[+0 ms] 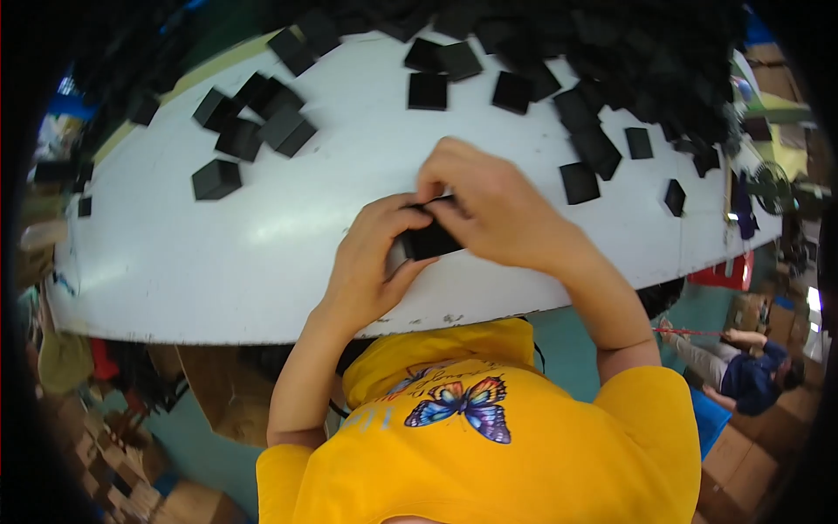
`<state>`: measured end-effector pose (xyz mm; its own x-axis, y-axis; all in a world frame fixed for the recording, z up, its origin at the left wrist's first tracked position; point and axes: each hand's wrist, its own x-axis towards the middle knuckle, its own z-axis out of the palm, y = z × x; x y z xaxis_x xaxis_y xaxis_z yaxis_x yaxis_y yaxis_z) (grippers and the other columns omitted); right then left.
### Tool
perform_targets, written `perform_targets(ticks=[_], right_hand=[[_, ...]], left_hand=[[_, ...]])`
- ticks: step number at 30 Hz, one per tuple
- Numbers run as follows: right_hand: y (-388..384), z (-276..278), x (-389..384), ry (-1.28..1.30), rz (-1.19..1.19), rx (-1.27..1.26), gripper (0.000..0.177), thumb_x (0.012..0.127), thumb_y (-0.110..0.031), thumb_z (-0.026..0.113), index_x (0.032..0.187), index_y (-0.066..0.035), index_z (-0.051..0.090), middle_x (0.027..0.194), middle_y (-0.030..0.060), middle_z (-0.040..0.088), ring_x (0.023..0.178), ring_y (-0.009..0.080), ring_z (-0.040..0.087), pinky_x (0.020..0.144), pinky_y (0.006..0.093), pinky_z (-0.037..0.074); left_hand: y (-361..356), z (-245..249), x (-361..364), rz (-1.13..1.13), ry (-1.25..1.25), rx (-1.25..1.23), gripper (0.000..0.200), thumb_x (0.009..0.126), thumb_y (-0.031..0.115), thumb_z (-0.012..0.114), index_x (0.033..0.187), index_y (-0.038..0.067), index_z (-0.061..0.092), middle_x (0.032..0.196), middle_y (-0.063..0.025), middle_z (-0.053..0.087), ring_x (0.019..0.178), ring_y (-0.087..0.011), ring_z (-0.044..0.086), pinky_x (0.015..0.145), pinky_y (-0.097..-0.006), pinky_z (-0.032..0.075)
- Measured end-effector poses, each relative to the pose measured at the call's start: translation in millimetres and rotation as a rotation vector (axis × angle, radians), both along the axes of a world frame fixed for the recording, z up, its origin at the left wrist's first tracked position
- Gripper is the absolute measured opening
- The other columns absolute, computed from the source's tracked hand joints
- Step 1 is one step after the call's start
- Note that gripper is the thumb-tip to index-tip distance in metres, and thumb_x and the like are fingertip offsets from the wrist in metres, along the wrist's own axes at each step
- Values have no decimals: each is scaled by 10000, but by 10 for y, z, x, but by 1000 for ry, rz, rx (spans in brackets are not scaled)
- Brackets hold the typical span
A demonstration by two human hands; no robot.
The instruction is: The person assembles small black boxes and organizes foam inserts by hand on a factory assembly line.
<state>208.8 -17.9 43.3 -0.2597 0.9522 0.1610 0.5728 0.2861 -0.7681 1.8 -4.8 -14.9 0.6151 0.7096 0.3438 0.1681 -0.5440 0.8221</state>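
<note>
White table (218,253), black squares (216,179) strewn across upper frame, within reach. Centre: left hand (371,262) and right hand (493,210) both clamped on one black piece (429,238), steadying it from opposite sides.

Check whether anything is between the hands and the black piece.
Nothing visible is in the way. The left hand and the right hand both already grip the black piece above the table. The other pieces lie apart from it, farther out on the table.
</note>
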Motion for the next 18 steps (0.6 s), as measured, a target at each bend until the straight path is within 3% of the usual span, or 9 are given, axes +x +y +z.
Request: perform_targets(ticks=[3, 6, 8, 10, 13, 18], right_hand=[[-79, -36, -4, 56, -16, 9, 157, 812, 2, 656, 948, -52, 599, 961, 106, 609, 788, 316, 624, 679, 399, 512], [-106, 4, 276, 122, -256, 137, 159, 812, -35, 692, 954, -69, 630, 977, 92, 643, 793, 275, 625, 686, 390, 485], [-54, -160, 758, -500, -565, 525, 168, 802, -76, 729, 954, -84, 658, 976, 75, 673, 814, 245, 623, 709, 378, 460], [-35, -192, 983, -927, -702, 575, 173, 791, -103, 747, 945, -91, 668, 934, 62, 682, 844, 246, 623, 729, 373, 442], [-11, -364, 1125, -986, -672, 448, 216, 768, -78, 756, 965, -79, 669, 925, 60, 680, 842, 266, 612, 750, 390, 451], [-164, 16, 723, -270, -577, 248, 264, 817, -42, 722, 1076, -22, 678, 909, 65, 662, 830, 201, 629, 776, 310, 498]], left_hand=[[-16, 121, 25, 7, 60, -6, 474, 732, 48, 826, 1153, 68, 610, 1236, -162, 623, 1119, -373, 610, 930, -417, 516], [-5, 154, 19, 11, 120, 17, 466, 730, 20, 827, 1148, 51, 624, 1246, -182, 622, 1144, -357, 628, 965, -399, 514], [-14, 154, 19, 12, 114, 16, 478, 722, 23, 836, 1150, 53, 626, 1242, -178, 618, 1155, -346, 623, 965, -394, 514], [-45, 141, 73, 47, 37, -2, 445, 727, 43, 842, 1129, 61, 652, 1237, -167, 615, 1135, -341, 624, 930, -397, 532], [-62, 96, 66, 72, 32, 24, 479, 727, 67, 857, 1157, 64, 645, 1243, -166, 609, 1134, -340, 623, 937, -397, 535], [-67, -13, -4, 95, -43, -53, 699, 724, 85, 875, 1333, 64, 533, 1254, -167, 616, 1152, -332, 627, 996, -390, 511]])
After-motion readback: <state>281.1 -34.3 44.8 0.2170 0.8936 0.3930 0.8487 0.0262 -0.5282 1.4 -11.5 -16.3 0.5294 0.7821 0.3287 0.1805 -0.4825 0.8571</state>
